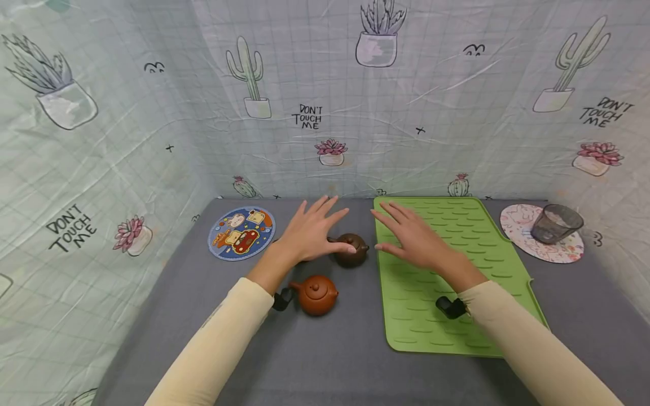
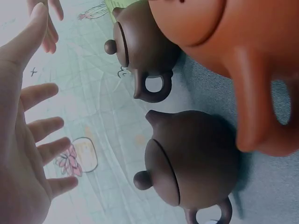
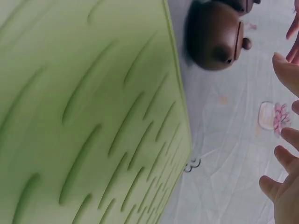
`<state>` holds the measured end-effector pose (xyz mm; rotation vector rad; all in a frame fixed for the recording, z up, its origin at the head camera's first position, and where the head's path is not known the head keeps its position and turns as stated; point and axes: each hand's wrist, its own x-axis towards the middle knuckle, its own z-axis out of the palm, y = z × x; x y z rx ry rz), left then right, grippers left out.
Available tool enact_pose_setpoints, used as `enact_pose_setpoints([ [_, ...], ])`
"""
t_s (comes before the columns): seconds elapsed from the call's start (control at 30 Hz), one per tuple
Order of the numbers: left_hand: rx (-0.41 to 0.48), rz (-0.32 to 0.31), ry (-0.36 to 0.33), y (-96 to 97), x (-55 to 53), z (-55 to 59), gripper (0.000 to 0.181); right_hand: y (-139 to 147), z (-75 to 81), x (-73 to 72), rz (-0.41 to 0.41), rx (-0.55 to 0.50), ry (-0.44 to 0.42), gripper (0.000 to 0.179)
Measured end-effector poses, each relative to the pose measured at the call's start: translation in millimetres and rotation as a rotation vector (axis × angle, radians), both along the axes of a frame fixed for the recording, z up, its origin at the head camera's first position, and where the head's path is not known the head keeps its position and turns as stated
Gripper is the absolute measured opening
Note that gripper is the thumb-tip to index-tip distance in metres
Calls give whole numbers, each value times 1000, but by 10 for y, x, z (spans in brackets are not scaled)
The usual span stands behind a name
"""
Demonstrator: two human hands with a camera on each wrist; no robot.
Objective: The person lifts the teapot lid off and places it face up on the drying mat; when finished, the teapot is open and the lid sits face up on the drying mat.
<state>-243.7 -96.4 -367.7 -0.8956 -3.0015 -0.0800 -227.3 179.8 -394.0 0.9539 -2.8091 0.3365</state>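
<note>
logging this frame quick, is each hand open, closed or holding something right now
Left hand: open, fingers spread, holding nothing.
Right hand: open, fingers extended, holding nothing.

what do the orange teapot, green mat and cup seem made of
Orange teapot: probably clay, smooth with a soft sheen. Green mat: likely silicone or rubbery plastic, matte with moulded ridges. Cup: smoky, see-through finish, so glass or plastic.

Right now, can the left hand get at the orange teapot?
Probably yes: the left hand is open and empty, and nothing visible covers the orange teapot. It would likely need to pull back and lower toward the grey tabletop.
</note>
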Motion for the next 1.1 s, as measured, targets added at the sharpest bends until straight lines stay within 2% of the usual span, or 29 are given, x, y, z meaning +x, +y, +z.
enact_pose_setpoints([
  [0.1,20,-3,17,-33,47,-7,87,-51,17,59,33,-28,49,80],
  [0.47,76,-45,142,-196,231,-24,82,-195,112,250,101,-97,108,78],
  [0.77,108,-37,155,-316,368,-35,82,-294,99,361,129,-136,121,75],
  [1.1,146,-38,205,-441,546,-49,80,-460,17,476,227,-176,147,70],
])
